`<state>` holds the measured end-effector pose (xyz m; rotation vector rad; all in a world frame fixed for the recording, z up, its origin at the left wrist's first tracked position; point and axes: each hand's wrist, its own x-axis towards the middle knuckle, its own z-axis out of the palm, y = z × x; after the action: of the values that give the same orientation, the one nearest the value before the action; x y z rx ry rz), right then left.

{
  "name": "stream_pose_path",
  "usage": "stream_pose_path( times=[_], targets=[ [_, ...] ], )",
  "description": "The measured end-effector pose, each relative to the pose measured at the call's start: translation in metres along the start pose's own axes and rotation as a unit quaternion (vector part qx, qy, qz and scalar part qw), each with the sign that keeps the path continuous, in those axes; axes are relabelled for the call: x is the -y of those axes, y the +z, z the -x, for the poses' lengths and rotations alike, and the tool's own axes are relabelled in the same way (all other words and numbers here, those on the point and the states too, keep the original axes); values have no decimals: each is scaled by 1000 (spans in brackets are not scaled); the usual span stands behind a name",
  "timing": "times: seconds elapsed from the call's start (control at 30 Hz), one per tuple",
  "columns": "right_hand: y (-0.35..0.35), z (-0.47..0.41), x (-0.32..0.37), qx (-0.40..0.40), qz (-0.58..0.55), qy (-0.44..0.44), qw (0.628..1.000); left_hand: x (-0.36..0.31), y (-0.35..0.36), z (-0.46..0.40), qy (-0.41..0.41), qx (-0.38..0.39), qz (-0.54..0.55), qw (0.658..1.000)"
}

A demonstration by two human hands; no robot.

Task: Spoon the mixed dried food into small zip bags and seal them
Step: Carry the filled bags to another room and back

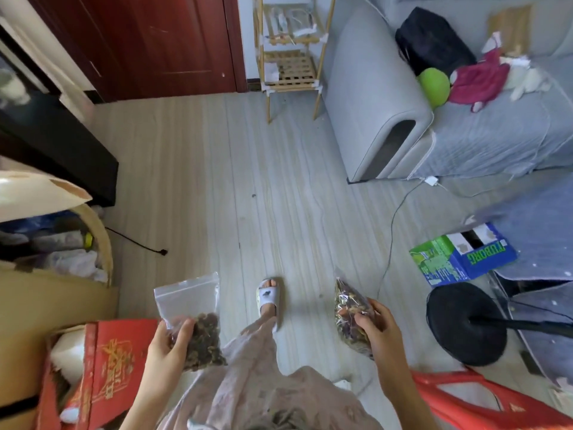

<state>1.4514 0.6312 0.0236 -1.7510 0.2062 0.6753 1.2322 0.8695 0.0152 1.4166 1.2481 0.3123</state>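
Note:
My left hand (pixel 169 344) grips a clear zip bag (pixel 190 301) by its lower part; dark brown dried food fills its bottom half and the zip strip at the top looks pressed flat. My right hand (pixel 376 322) holds a second clear bag (pixel 348 305), packed with mixed dried pieces in purple, green and tan, tilted edge-on toward me. Both bags hang above the pale wooden floor, on either side of my leg and sandalled foot (pixel 269 297). No spoon is in view.
A red printed box (pixel 107 367) and cardboard sit at lower left. Lower right has a red plastic stool (pixel 483 401) and a black fan base (pixel 466 324). A blue-green carton (pixel 462 254), grey sofa (pixel 465 128), wooden shelf (pixel 291 57) and floor cables lie ahead.

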Motion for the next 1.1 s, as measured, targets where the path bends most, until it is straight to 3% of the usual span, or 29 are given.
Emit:
stream_pose_path(
  times=[0.37, 1.1],
  targets=[
    [78, -164, 133, -25, -37, -9, 999, -180, 71, -217, 47, 82, -38, 995],
    [132, -524, 391, 24, 21, -28, 999, -377, 253, -473, 6, 8, 18, 1000]
  ],
)
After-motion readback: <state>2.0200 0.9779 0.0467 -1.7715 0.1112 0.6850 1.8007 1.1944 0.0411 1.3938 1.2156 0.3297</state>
